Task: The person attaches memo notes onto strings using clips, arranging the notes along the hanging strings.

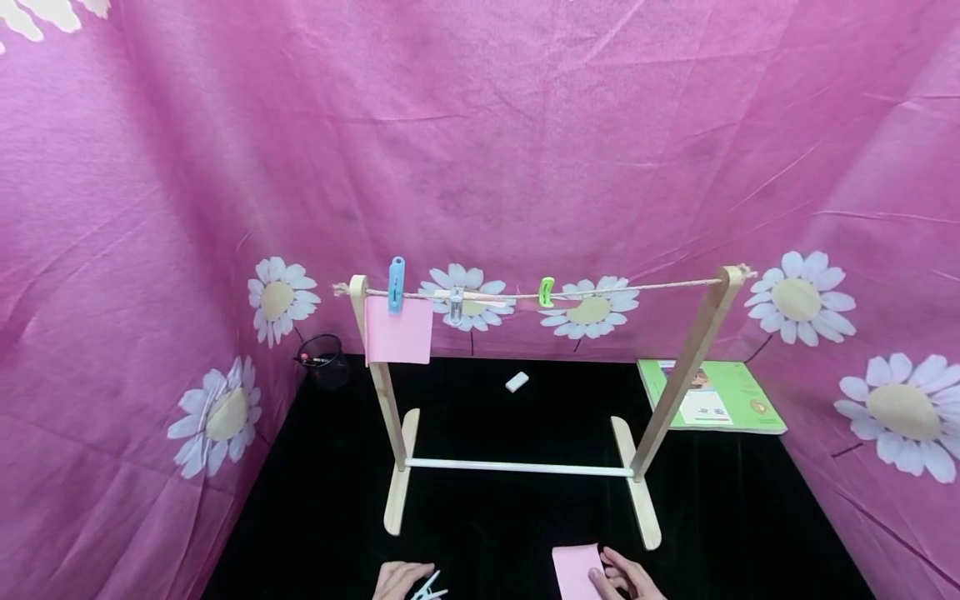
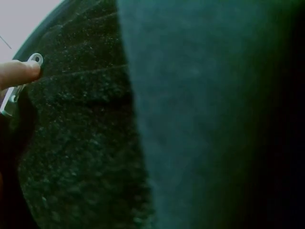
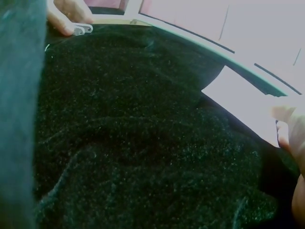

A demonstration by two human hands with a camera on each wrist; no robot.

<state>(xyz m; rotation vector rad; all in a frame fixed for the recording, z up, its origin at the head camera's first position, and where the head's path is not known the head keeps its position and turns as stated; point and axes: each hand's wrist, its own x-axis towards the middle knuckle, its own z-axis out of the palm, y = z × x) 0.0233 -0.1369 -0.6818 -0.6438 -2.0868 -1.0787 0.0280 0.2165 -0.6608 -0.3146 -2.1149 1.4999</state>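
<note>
On the near part of the desk (image 1: pixel 510 517), the left hand (image 1: pixel 400 577) pinched a pale clip (image 1: pixel 424 591); to its right, the right hand (image 1: pixel 628 577) held a pink paper (image 1: pixel 574 572), both nearer than the wooden rack (image 1: pixel 686 367).

Pink paper (image 1: pixel 574 575), pale-blue clip (image 1: pixel 427 588), daisy-patterned magenta cloth (image 1: pixel 525 183)

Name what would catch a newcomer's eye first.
Probably the pink cloth with big white daisies, filling the background. Next, the wooden frame on the black tabletop, a blue clip holding a pink paper at the left of its rope. Below, the right hand holds another pink paper, the left hand a pale clip.
</note>
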